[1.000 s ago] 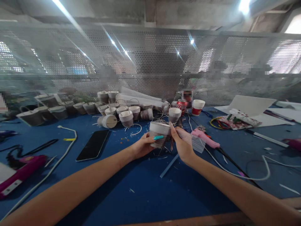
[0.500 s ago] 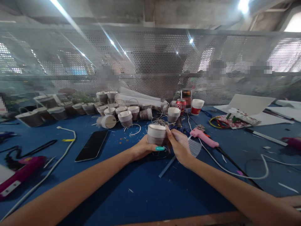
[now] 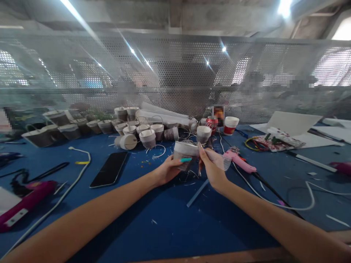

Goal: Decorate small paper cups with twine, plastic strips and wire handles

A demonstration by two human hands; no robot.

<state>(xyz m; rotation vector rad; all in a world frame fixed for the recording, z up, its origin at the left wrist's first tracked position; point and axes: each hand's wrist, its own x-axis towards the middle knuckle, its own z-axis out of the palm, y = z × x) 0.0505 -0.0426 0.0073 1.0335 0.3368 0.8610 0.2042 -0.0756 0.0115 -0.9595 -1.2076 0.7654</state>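
My left hand [image 3: 167, 170] is wrapped round a small white paper cup [image 3: 185, 150] with a grey-brown lower band, held just above the blue table [image 3: 164, 223]. My right hand [image 3: 211, 168] pinches a strip of pale mesh ribbon [image 3: 220, 160] against the cup's right side, the loose end trailing to the right. Thin wire scraps hang below the cup.
Several finished small cups [image 3: 142, 131] stand in a row at the back, by a soda can [image 3: 211, 122] and a red-and-white cup [image 3: 230, 125]. A black phone [image 3: 109, 168] lies at left, a pink glue gun [image 3: 238, 160] at right, another magenta gun [image 3: 23, 202] far left, with white cables around.
Both hands lifted the cup slightly and tilted it, and the mesh strip is drawn tighter against the cup's side than half a second ago.
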